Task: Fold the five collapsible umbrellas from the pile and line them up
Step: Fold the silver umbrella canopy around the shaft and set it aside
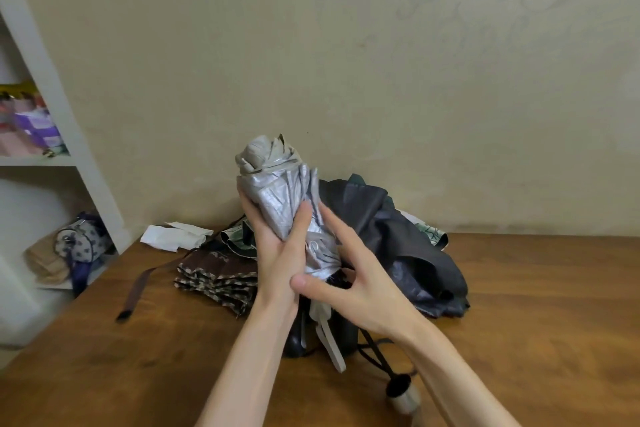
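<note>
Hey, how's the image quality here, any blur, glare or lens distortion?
Head view: wide-angle distortion leans the white shelf frame; lighting is soft and even, with faint shadows on the wooden table; the silver umbrella shows a mild sheen, no harsh glare; shelf contents at far left look blurry.

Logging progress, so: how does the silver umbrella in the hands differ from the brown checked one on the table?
The silver umbrella is held upright by the left hand and right hand; the brown checked umbrella lies flat on the table, untouched. The silver umbrella is plain and shiny; the brown checked umbrella is patterned. Both are collapsed.
</note>
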Demonstrator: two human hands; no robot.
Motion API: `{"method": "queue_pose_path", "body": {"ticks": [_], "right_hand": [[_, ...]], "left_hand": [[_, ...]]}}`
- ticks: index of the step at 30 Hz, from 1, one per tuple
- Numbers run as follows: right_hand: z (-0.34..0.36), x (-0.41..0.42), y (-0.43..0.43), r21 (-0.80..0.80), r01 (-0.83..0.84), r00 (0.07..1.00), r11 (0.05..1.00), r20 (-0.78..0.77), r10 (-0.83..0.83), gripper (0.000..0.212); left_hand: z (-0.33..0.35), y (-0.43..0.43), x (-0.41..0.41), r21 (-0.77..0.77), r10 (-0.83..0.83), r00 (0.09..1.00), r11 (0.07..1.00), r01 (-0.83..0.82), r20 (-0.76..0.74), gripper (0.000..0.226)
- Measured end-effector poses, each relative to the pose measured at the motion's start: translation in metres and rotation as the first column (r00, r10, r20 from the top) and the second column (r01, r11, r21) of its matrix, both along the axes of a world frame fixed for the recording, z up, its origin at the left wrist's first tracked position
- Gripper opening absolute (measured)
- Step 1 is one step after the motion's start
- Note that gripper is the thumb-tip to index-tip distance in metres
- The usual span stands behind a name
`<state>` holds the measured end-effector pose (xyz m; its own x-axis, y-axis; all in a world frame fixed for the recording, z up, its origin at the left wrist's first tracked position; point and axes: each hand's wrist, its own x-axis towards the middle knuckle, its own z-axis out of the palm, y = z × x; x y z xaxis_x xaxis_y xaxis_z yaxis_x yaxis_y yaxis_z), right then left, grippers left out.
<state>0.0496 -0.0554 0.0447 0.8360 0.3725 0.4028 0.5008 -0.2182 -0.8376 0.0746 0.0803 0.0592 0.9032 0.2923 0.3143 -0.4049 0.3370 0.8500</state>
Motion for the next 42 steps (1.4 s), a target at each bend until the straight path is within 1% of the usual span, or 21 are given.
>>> {"method": "queue_pose_path", "body": {"ticks": [2,4,6,8,12,14,15,16,17,19,20,21,22,25,27,30,33,35,38,40,42], "right_hand": [[-0.001,-0.001,-0.003,-0.065,-0.007,0.997,0.998,0.077,0.012,0.096],[-0.003,0.003,-0.002,-0.045,0.059,0.987,0.997,0.15,-0.051,0.087],[-0.008,0.006,0.0,0.006,0.145,0.969,0.989,0.2,-0.143,0.076],[-0.011,0.007,0.001,0.085,0.147,0.97,0.985,0.183,-0.161,0.067],[-0.005,0.01,-0.005,0.251,0.116,0.988,0.961,0.067,-0.136,0.057],[-0.001,0.011,-0.009,0.296,0.096,0.993,0.95,0.042,-0.114,0.053],[0.0,0.01,-0.01,0.327,0.069,0.997,0.943,0.016,-0.079,0.051],[0.002,0.007,-0.01,0.362,0.039,0.999,0.931,-0.031,-0.03,0.05],[0.004,0.004,-0.01,0.4,0.011,0.995,0.916,-0.097,0.03,0.048],[0.007,-0.002,-0.01,0.444,-0.031,0.969,0.896,-0.207,0.136,0.043],[0.007,-0.004,-0.009,0.447,-0.045,0.958,0.894,-0.235,0.166,0.042],[0.006,-0.004,-0.008,0.451,-0.056,0.948,0.891,-0.256,0.189,0.041],[0.005,-0.003,-0.006,0.459,-0.056,0.942,0.887,-0.271,0.2,0.041],[0.0,0.001,0.001,0.441,-0.017,0.955,0.897,-0.258,0.145,0.041],[-0.004,0.002,0.004,0.371,-0.002,0.982,0.929,-0.175,0.072,0.044],[-0.008,0.003,0.003,0.242,0.026,1.0,0.97,-0.022,-0.021,0.057],[-0.011,0.004,0.004,0.22,0.085,0.996,0.972,0.015,-0.091,0.052],[-0.012,0.006,0.005,0.233,0.106,0.994,0.967,-0.006,-0.107,0.043],[-0.01,0.008,0.002,0.323,0.114,0.989,0.939,-0.123,-0.078,0.033],[-0.007,0.006,-0.001,0.408,0.071,0.973,0.91,-0.228,0.026,0.028],[-0.004,0.002,-0.004,0.466,0.015,0.937,0.885,-0.316,0.15,0.027]], "left_hand": [[0.0,0.002,0.0,-0.024,-0.041,0.998,0.999,0.04,-0.055,0.096],[0.001,0.002,-0.001,-0.05,-0.085,0.992,0.995,0.081,-0.091,0.093],[0.004,0.001,-0.003,-0.039,-0.117,0.991,0.993,0.114,-0.063,0.094],[0.007,-0.001,-0.006,0.002,-0.148,0.989,0.989,0.148,-0.014,0.101],[0.01,-0.002,-0.007,0.059,-0.159,0.987,0.986,0.157,0.023,0.119],[0.009,-0.002,-0.004,0.031,-0.162,0.987,0.986,0.162,0.008,0.13],[0.009,-0.002,-0.003,-0.004,-0.187,0.982,0.982,0.187,-0.015,0.131],[0.008,-0.001,-0.003,-0.041,-0.226,0.974,0.974,0.224,-0.035,0.127],[0.008,0.0,-0.003,-0.071,-0.274,0.96,0.96,0.271,-0.048,0.117],[0.009,0.001,-0.007,-0.106,-0.363,0.928,0.93,0.353,-0.09,0.086],[0.009,0.002,-0.009,-0.121,-0.39,0.913,0.918,0.377,-0.115,0.071],[0.009,0.003,-0.01,-0.136,-0.397,0.908,0.915,0.38,-0.136,0.061],[0.009,0.004,-0.01,-0.139,-0.383,0.911,0.921,0.364,-0.152,0.057],[0.009,0.006,-0.009,-0.132,-0.304,0.938,0.95,0.284,-0.168,0.055],[0.009,0.006,-0.008,-0.138,-0.249,0.952,0.964,0.227,-0.178,0.057],[0.008,0.005,-0.008,-0.113,-0.195,0.967,0.978,0.178,-0.165,0.052],[0.008,0.002,-0.009,-0.096,-0.198,0.968,0.978,0.184,-0.154,0.056],[0.008,0.001,-0.007,-0.077,-0.206,0.966,0.978,0.195,-0.158,0.064],[0.007,0.002,-0.005,-0.067,-0.239,0.955,0.971,0.231,-0.176,0.07],[0.007,0.004,-0.006,-0.08,-0.263,0.946,0.964,0.253,-0.188,0.073],[0.005,0.005,-0.006,-0.074,-0.254,0.943,0.967,0.243,-0.215,0.072]]}}
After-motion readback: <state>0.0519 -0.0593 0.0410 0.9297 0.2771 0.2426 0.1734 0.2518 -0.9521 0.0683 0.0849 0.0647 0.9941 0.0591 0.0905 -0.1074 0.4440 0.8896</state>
